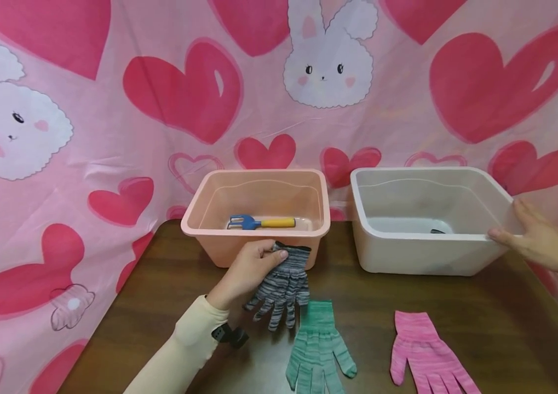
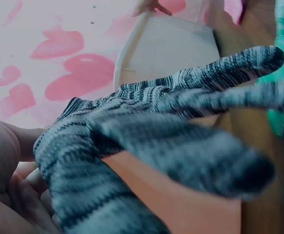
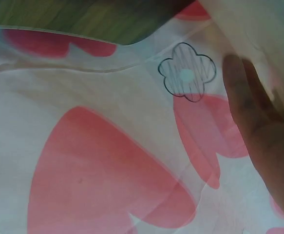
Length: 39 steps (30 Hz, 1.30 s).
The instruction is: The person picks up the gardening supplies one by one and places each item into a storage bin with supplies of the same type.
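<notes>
My left hand [image 1: 254, 268] pinches a grey-and-black striped knit glove [image 1: 286, 282] by its cuff, with the glove's fingers hanging down in front of the peach bin [image 1: 254, 249]. In the left wrist view the same glove [image 2: 127, 117] fills the middle, partly blurred. At the right, my right hand [image 1: 537, 235] rests on the near right corner of the light grey bin [image 1: 431, 254], its visible fingers fairly straight. A green glove [image 1: 318, 345] lies on the table just below the striped glove. Further right lies a pink glove [image 1: 426, 350].
Inside the peach bin sits a small blue hand fork [image 1: 261, 222] with a yellow handle. A small dark object [image 1: 437, 231], mostly hidden, lies in the grey bin. Both bins stand at the back of the brown wooden table [image 1: 160, 306], before a pink heart-patterned cloth [image 1: 269, 98].
</notes>
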### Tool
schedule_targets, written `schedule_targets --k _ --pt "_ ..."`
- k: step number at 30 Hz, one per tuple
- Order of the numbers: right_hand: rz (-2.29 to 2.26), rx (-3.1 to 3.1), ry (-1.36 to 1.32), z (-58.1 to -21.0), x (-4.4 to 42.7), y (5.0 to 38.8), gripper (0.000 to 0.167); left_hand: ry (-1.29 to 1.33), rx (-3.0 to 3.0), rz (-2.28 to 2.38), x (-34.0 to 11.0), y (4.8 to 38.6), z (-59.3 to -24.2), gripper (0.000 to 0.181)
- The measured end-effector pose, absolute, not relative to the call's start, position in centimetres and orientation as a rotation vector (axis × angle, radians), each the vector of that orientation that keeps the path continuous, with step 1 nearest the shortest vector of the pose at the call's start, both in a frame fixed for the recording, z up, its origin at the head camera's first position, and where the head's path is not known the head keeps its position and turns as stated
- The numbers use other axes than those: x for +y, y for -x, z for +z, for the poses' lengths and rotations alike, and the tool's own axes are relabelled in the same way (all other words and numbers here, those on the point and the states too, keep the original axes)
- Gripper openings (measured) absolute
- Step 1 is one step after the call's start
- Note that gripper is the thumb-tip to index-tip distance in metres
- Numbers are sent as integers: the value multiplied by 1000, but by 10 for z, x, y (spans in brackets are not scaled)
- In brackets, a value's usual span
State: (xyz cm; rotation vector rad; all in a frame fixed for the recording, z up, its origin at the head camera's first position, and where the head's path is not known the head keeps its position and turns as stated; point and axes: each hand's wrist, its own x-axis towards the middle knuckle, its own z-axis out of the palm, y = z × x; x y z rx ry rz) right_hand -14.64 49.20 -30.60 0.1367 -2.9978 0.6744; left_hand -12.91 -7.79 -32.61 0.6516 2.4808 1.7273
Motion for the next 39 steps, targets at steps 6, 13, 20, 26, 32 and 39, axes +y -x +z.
schedule_targets --k 6,13,20,26,32,39 --pt "663 -3102 -143 -297 499 145 119 -763 2468 1743 -57 141 -319 26" --pt "572 -3077 -202 -304 509 135 108 -733 2245 1789 -39 140 -313 22" --pt "609 -3063 -226 -305 506 141 104 -835 2122 1836 -18 157 -297 20" --pt "665 -3043 -256 -307 503 149 100 -865 2142 1776 4 171 -282 22" --pt "670 -3063 -240 -305 503 151 101 -808 2094 1806 29 184 -271 25" --pt "657 -3089 -203 -296 500 155 103 -732 1936 1950 52 203 -261 31"
